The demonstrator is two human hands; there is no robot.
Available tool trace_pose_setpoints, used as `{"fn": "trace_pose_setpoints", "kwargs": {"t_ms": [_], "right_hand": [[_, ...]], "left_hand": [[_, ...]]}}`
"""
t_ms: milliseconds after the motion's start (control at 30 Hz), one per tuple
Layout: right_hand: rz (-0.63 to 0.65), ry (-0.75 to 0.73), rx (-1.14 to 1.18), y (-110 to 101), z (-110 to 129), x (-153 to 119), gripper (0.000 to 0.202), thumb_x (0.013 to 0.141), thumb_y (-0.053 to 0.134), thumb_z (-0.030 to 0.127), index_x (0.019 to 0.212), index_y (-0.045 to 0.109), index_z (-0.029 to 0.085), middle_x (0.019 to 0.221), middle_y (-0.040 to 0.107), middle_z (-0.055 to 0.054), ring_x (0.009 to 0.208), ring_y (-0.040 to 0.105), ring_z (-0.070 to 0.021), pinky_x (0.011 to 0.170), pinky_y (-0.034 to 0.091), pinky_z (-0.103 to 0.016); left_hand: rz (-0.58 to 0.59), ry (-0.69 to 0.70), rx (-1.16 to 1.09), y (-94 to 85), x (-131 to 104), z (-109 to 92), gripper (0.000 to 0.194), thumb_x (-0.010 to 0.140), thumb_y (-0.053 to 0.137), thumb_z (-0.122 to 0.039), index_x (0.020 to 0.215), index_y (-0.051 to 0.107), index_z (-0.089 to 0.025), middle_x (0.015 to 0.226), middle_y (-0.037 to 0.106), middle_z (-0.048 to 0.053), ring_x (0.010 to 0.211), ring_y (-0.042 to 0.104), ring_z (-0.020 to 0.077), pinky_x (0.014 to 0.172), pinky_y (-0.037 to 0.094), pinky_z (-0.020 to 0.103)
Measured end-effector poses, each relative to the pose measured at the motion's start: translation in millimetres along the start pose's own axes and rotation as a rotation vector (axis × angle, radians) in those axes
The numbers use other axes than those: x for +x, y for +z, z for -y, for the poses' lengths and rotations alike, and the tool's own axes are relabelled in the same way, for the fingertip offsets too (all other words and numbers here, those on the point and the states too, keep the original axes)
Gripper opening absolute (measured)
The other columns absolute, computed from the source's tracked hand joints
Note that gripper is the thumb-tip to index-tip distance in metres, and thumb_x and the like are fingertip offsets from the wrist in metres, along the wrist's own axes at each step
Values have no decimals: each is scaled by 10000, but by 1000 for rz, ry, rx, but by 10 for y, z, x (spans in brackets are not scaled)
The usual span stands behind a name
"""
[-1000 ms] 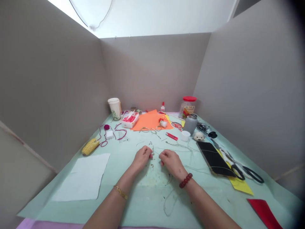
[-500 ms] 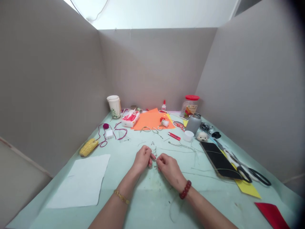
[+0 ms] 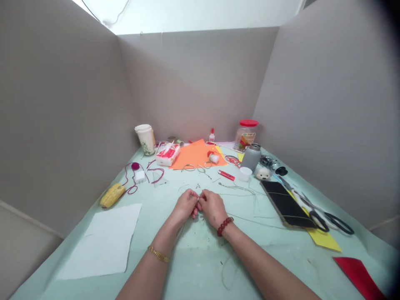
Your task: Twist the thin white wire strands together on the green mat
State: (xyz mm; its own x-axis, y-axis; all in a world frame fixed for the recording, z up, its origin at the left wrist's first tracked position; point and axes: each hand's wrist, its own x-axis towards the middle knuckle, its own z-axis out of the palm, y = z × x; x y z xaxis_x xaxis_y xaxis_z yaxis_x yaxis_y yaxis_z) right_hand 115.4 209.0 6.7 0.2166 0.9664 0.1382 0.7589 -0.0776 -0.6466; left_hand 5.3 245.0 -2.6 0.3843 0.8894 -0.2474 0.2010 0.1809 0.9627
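Head view: the left hand [image 3: 185, 206] and right hand [image 3: 213, 208] meet over the tabletop [image 3: 187, 273], fingers pinched — apparently grasping a thin cord [image 3: 198, 200] between their tips. Fine cord manipulation appears in hand — the next move calls for steady, coordinated finger control.

Left of my fingers [image 3: 204, 195] on the table [image 3: 190, 273]: sheet [image 3: 104, 241], corn [image 3: 112, 196] behind it, cup [image 3: 146, 140] at the far end. Right: phone [image 3: 283, 203], scissors [image 3: 336, 223] along its right side. Straight ahead: paper [image 3: 192, 156], tissue pack [image 3: 168, 155] at its left, glue bottle [image 3: 211, 136] behind. Flask [image 3: 251, 158] behind phone, jar [image 3: 245, 137] behind flask.
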Motion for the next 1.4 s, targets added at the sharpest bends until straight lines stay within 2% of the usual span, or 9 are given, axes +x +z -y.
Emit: {"fn": "trace_pose_setpoints", "kwargs": {"t_ms": [133, 333, 567, 733, 900, 1000, 1133, 1267, 1400], "right_hand": [[-64, 28, 71, 13, -27, -19, 85, 706, 449, 139, 693, 518, 188, 543, 541, 19, 526, 437, -110, 514, 252, -210], [-63, 41, 156, 11, -51, 5, 102, 679, 421, 131, 639, 490, 195, 539, 531, 24, 531, 456, -114, 525, 285, -209], [-51, 50, 201, -3, -52, 20, 83, 650, 431, 131, 625, 474, 196, 513, 512, 39, 517, 457, -111, 517, 298, -207], [16, 20, 217, -35, -48, 9, 86, 669, 427, 143, 629, 485, 192, 534, 535, 30, 537, 469, -113, 544, 319, -211], [-126, -70, 206, -56, 3, -2, 100, 732, 424, 199, 683, 510, 186, 718, 581, -8, 656, 489, -126, 619, 344, -225], [-102, -107, 210, -49, 22, 5, 113, 742, 421, 194, 657, 496, 184, 698, 561, -5, 666, 487, -127, 629, 343, -223], [-95, -97, 131, -48, -28, -3, 140, 762, 394, 161, 665, 492, 181, 686, 538, -3, 652, 472, -121, 613, 318, -220], [-80, -39, -62, -47, -79, -33, 76, 750, 463, 180, 715, 530, 176, 765, 529, -15, 630, 441, -109, 569, 269, -224], [-39, -34, -119, -14, -45, -29, 168, 785, 428, 165, 654, 533, 167, 743, 516, -20, 594, 411, -95, 540, 231, -229]], "left_hand": [[49, -21, -14, -14, -11, -18, 129, 752, 425, -193, 876, 434, -158, 543, 570, -26, 344, 429, 47, 356, 322, 142], [86, -21, -19, -17, -47, -77, 86, 768, 448, -208, 823, 463, -144, 562, 580, -12, 332, 404, 29, 354, 317, 138], [50, 3, -19, -17, -59, -67, 104, 775, 477, -255, 784, 449, -155, 582, 592, -13, 336, 415, 27, 357, 314, 137], [4, 51, 1, -14, -29, 4, 153, 788, 449, -307, 762, 451, -156, 616, 603, -2, 340, 429, 29, 361, 324, 145], [-52, 60, -1, -21, -3, 54, 142, 782, 434, -299, 769, 448, -158, 605, 604, -6, 336, 440, 36, 367, 324, 150], [-48, 70, -8, -23, -6, 50, 150, 785, 425, -303, 762, 452, -157, 590, 587, -14, 332, 436, 38, 363, 324, 156], [-46, 65, -32, -14, -21, 25, 147, 792, 434, -306, 761, 431, -162, 632, 591, -14, 331, 427, 31, 351, 319, 157], [-35, 68, -49, -7, -26, 18, 141, 800, 435, -295, 754, 424, -162, 622, 579, -19, 330, 419, 29, 346, 322, 156], [-23, 71, -48, -9, -17, 21, 145, 800, 447, -294, 765, 447, -154, 610, 562, -23, 332, 417, 28, 339, 320, 153]]}}
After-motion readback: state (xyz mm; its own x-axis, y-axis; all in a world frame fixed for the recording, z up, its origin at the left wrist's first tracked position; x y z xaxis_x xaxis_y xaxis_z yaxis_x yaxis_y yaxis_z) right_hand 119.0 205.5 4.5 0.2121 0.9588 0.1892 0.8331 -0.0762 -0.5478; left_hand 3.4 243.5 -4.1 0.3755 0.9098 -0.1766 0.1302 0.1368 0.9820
